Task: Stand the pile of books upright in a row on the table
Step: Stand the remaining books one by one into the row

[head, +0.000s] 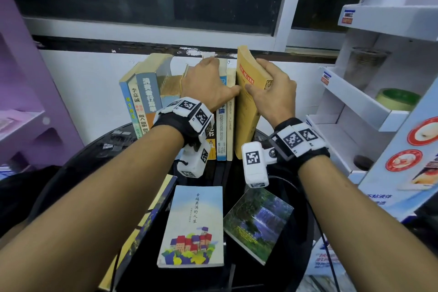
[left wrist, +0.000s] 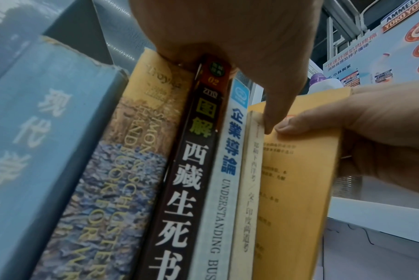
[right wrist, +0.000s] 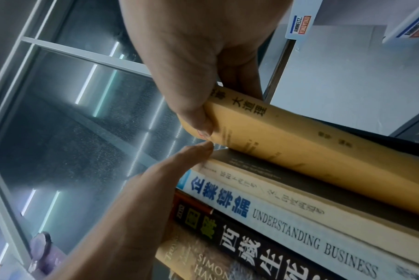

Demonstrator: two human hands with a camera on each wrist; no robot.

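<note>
Several books stand upright in a row (head: 149, 92) against the wall at the back of the black table (head: 94, 156). My left hand (head: 206, 83) lies over the tops of the middle books, its thumb (left wrist: 273, 106) straight against the cream spine. My right hand (head: 272, 87) grips a yellow book (head: 246, 106) near its top, at the right end of the row, leaning slightly right. The wrist views show that book (left wrist: 296, 170) (right wrist: 299, 144) beside the "Understanding Business" spine (right wrist: 311, 240). Three books lie flat at the front: a pastel one (head: 194, 225), a waterfall one (head: 258, 225) and a dark one (head: 142, 220).
A white display shelf (head: 355, 92) holding a tape roll (head: 398, 98) stands close on the right. A purple shelf (head: 23, 102) is on the left. A dark window runs behind the row. Black cables (head: 308, 197) trail over the table's right side.
</note>
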